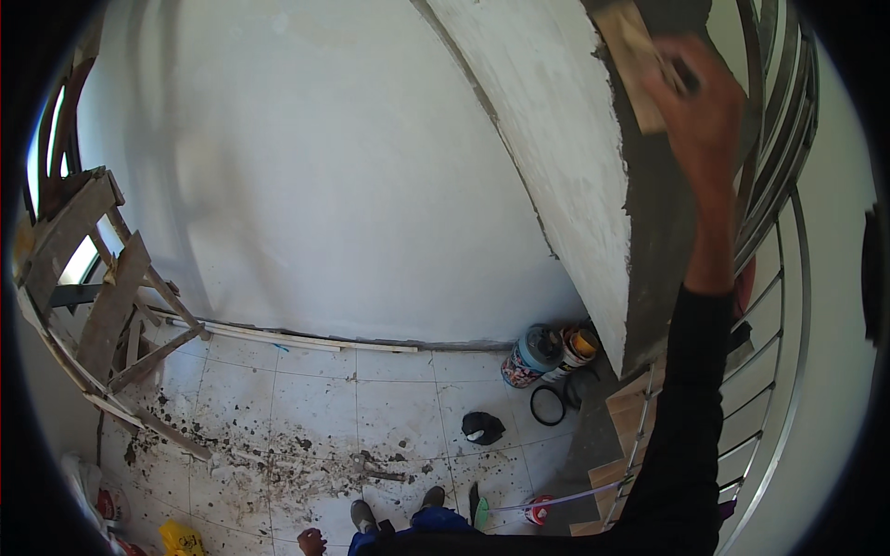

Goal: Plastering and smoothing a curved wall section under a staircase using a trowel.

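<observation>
My right hand point(703, 102) is raised at the upper right, its fingers closed round the handle of a wooden float point(635, 69). The float's flat face lies against a band of dark grey wet mortar point(654, 204) on the side of the sloping stair underside. Beside that band, the broad sloping face point(565, 139) is coated in whitish plaster with a ragged edge. Low down, my left hand point(312, 541) hangs near my legs with its fingers curled in; nothing shows in it.
Metal stair railings point(783, 241) curve close to my right arm. A wooden trestle point(111, 296) stands at the left. Buckets point(531, 357) and a black bag point(482, 427) sit by the stairs. Mortar crumbs point(269, 454) litter the tiles, and a yellow bag point(181, 537) lies lower left.
</observation>
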### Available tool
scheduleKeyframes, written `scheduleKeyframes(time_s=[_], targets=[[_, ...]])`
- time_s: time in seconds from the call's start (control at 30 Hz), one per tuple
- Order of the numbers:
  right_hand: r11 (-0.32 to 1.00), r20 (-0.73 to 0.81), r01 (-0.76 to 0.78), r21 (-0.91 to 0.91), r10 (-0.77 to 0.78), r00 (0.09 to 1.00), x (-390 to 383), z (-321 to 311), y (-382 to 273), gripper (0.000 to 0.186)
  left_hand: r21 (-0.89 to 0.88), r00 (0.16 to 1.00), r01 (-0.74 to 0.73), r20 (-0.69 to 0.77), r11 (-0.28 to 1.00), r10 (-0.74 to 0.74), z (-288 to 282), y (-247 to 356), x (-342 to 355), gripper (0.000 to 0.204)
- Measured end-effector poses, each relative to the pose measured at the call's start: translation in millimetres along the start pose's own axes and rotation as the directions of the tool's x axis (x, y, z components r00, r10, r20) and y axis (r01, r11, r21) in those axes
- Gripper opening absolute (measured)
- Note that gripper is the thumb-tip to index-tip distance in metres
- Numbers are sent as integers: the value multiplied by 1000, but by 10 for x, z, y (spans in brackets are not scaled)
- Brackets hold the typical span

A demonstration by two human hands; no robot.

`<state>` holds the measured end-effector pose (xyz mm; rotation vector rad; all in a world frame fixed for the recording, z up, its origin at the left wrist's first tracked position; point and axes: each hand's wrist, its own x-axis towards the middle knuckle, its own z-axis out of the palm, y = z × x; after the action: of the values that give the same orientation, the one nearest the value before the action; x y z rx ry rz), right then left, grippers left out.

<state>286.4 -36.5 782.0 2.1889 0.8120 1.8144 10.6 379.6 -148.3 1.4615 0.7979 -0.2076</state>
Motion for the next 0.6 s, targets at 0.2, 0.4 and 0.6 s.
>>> scheduleKeyframes(time_s=[0.2, 0.4, 0.6], targets=[[986, -107, -161, 36, 164, 981, -517, -130, 187, 20, -110, 996, 78, 40, 991, -74, -179, -36, 96, 21], [1000, -118, 0, -13, -1, 993, 537, 119, -225, 21, 15, 987, 128, -105, 992, -126, -36, 435, 639, 13], [985, 33, -172, -2, 172, 985, -427, 20, 19, 26, 103, 993, 120, -24, 987, -118, 135, 551, 440, 14]])
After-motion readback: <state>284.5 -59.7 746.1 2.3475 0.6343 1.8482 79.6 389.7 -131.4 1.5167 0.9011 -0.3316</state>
